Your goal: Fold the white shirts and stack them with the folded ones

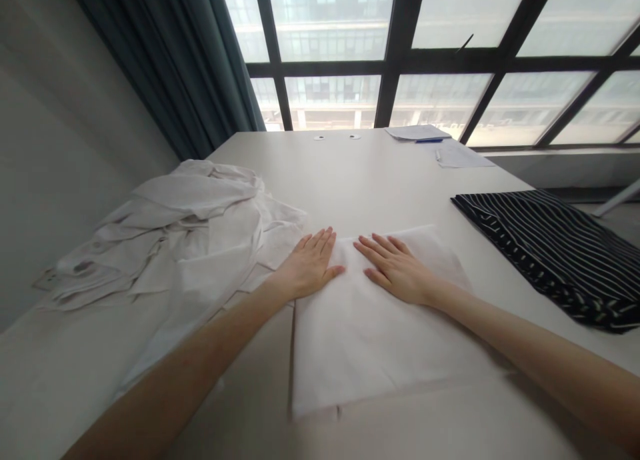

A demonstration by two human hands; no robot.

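A folded white cloth point(370, 347) lies flat on the white table, roughly rectangular, with its near edge toward me. My left hand point(310, 263) rests palm down at its upper left corner, fingers stretched out and thumb pointing right. On the upper middle of the same cloth lies my right hand point(397, 270), palm down with its fingers spread. Neither hand grips anything. Just left of my left hand is a rumpled heap of white cloth point(200, 227), part of which reaches under my left forearm.
A black garment with white stripes point(555, 247) lies at the table's right edge. Papers point(417, 133) with a blue pen point(429, 141) are at the far right of the table point(320, 173). Behind stand a dark curtain point(185, 53) and windows.
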